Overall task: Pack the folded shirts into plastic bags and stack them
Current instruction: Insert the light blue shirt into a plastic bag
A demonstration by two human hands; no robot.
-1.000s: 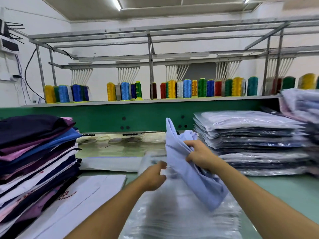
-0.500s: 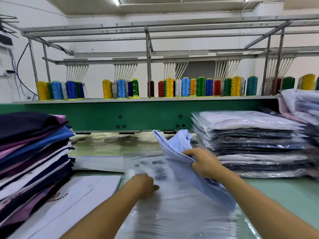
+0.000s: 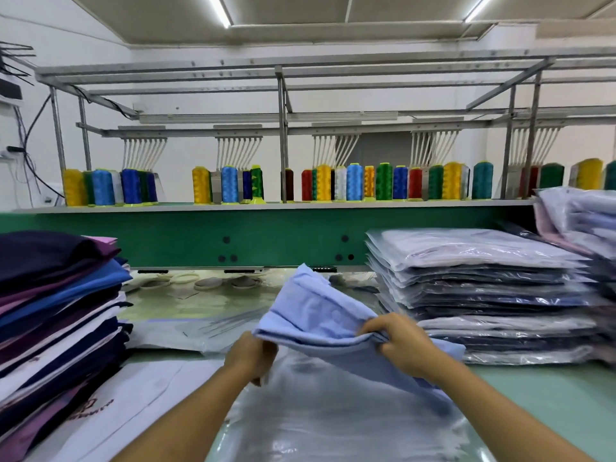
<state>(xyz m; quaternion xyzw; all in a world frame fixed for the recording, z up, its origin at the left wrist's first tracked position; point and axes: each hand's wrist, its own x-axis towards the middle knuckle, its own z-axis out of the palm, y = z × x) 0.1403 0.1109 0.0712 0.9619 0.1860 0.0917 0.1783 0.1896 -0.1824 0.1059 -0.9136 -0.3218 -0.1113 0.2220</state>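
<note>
Right hand (image 3: pixel 403 345): we pinch the light blue shirt (image 3: pixel 320 315) by its folded edge.
Left hand (image 3: pixel 250 356): curled under the shirt's left corner; we cannot tell what it grips.
Shirt: held above the plastic bag (image 3: pixel 316 411) on the tabletop (image 3: pixel 550 395).

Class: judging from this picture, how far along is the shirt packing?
Done: a stack of bagged shirts on the right. In hand: the right hand grips a light blue shirt, left hand at its corner, over a clear bag, not yet inside. Remaining: the unbagged folded pile.

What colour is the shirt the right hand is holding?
The shirt is plain light blue, head view.
</note>
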